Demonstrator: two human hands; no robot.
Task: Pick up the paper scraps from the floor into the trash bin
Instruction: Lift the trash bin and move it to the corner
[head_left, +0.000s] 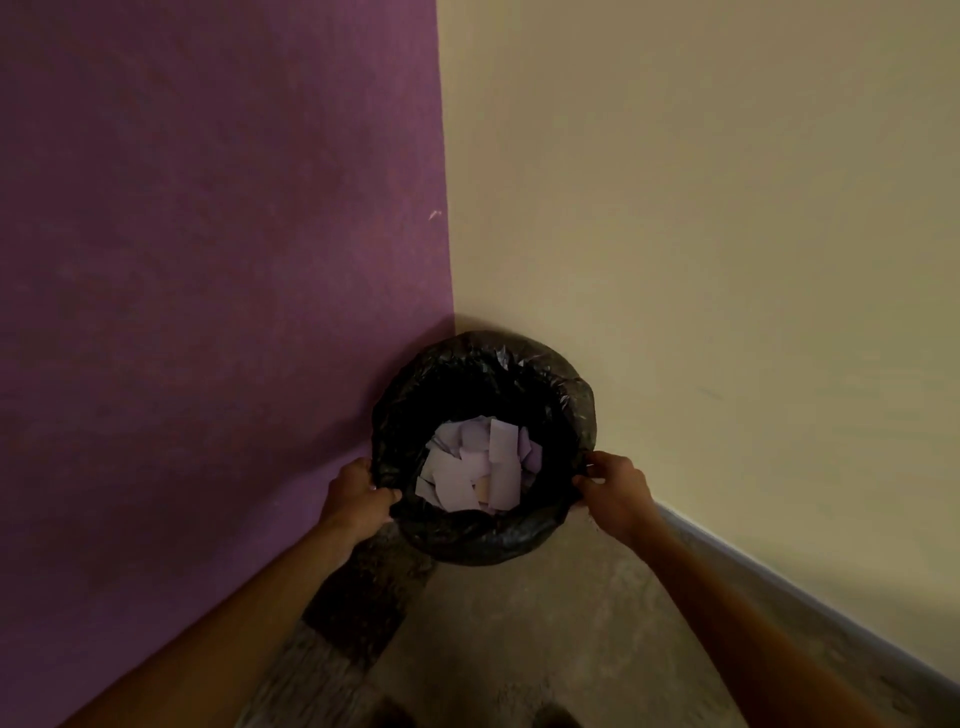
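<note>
A round trash bin (519, 540) lined with a black plastic bag stands in the corner where two walls meet. Several pale white paper scraps (475, 467) lie piled inside it. My left hand (358, 496) grips the bin's left rim, fingers curled over the bag. My right hand (615, 491) grips the right rim the same way. Both forearms reach in from the bottom of the view. No scraps show on the visible floor.
A purple wall (208, 312) rises on the left and a cream wall (727, 260) on the right, with a grey skirting strip (779, 582) at its base. The speckled stone floor (545, 634) lies below the bin, with a darker tile band (358, 613) along the purple wall.
</note>
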